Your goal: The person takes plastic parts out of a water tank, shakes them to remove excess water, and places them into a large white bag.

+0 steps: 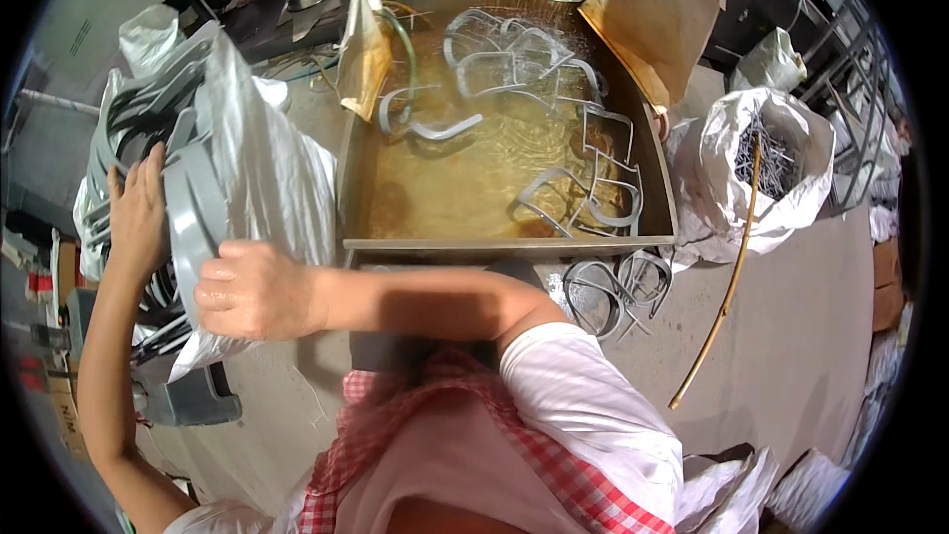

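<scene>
On the left stands a white woven sack [272, 178] packed with grey curved strips [193, 203], their ends showing at its mouth. My left hand [138, 213] lies against these strips with its fingers stretched upward; its thumb is hidden. Reaching across my body, my right hand [249, 292] is closed in a fist at the near edge of the sack, beside the lower end of a wide strip. It appears to grip the sack's edge, though its fingertips are hidden.
Ahead is a metal tank [514, 245] of yellowish liquid with several bent metal frames [514, 49] in it. Metal rings [598, 297] lie on the floor before it. On the right, a thin stick [727, 297] leans on a white sack [811, 153] of small metal pieces.
</scene>
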The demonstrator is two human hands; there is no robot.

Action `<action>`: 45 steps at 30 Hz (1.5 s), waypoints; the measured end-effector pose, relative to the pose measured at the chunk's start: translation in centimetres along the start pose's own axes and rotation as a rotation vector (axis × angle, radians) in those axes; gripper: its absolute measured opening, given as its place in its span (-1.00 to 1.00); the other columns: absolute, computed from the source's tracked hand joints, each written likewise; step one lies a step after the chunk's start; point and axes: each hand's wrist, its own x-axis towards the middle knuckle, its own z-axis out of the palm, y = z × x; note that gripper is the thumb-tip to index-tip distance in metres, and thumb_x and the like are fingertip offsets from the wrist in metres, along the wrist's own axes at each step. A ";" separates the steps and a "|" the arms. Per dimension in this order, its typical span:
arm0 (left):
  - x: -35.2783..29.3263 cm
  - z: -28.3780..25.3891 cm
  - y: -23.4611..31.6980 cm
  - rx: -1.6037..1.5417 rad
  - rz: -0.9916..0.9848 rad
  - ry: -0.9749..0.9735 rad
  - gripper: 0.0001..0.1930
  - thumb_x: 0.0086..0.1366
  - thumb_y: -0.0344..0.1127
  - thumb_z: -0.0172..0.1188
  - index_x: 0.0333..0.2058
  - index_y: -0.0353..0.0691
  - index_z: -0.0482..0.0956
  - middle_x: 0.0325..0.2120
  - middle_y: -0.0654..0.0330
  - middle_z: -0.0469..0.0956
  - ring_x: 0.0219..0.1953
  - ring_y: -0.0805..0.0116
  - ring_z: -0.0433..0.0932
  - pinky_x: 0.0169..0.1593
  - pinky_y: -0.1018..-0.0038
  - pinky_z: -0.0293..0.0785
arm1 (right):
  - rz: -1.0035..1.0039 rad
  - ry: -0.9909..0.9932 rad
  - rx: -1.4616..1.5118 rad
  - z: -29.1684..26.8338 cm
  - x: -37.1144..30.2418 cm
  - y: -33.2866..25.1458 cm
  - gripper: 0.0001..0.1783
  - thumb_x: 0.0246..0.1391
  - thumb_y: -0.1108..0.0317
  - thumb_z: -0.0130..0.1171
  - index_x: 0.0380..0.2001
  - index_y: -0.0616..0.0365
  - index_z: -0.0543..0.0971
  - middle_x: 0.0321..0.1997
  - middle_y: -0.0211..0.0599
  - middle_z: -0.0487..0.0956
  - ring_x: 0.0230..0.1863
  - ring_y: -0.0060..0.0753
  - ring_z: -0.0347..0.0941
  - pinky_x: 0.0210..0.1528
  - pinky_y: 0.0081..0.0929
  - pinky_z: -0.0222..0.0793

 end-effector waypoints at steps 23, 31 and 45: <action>3.3 0.7 31.3 -1.385 0.258 -0.111 -0.62 0.04 -0.47 0.15 -0.10 -0.31 0.43 -0.14 -0.02 0.46 -0.10 0.13 0.46 -0.06 0.43 0.35 | 1.853 -0.981 -0.538 -21.2 -39.3 10.5 -0.47 -0.20 0.27 0.19 -0.10 0.25 0.43 -0.05 0.08 0.43 0.01 0.02 0.34 0.03 -0.25 0.27; 9.4 13.8 45.1 -1.179 0.445 -0.160 -0.43 -0.04 -0.43 0.18 0.03 -0.28 0.29 -0.04 -0.07 0.34 0.04 0.03 0.30 0.08 0.24 0.24 | 1.952 -0.743 -0.033 -25.5 -38.6 7.7 -0.63 -0.11 0.36 0.10 -0.13 0.00 0.52 -0.22 -0.11 0.55 -0.16 -0.19 0.46 -0.18 -0.29 0.37; 12.0 17.2 47.7 -1.472 0.448 -0.513 -0.80 0.08 -0.39 0.07 -0.27 -0.24 0.41 -0.38 -0.06 0.42 -0.29 0.01 0.41 -0.23 0.24 0.33 | 1.884 0.084 -0.879 -35.4 -55.6 22.2 -0.12 -0.12 0.14 0.24 0.14 0.42 0.06 0.00 0.14 0.38 0.01 -0.05 0.35 0.06 -0.36 0.24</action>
